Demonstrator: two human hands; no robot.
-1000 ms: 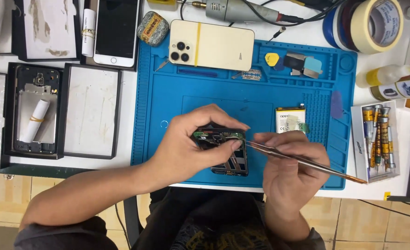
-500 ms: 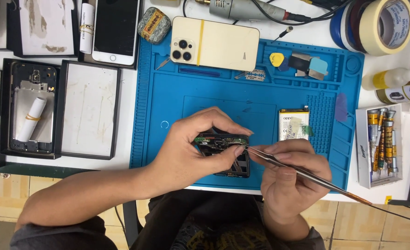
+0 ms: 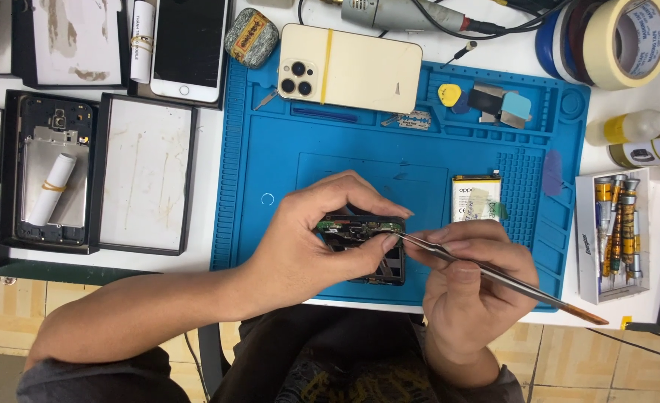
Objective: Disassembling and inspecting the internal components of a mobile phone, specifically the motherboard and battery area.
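I note green circuit board (image 3: pixel 360 225) near centre of blue repair mat (image 3: pixel 270 172), lifted over dark phone frame (image 3: pixel 378 257). My left hand (image 3: pixel 308 246) clamps board between thumb and fingers. My right hand (image 3: pixel 468 287) closed on tweezers (image 3: pixel 494 275), tips at board's right end. Judgement: phone opened, battery (image 3: pixel 475 198) out, lying right; board work mid-way, reassembly outstanding. Gold phone (image 3: pixel 352 71) far side.

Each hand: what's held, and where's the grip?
Left hand pinches the green circuit board by its long edges. Right hand grips the metal tweezers at mid-length.
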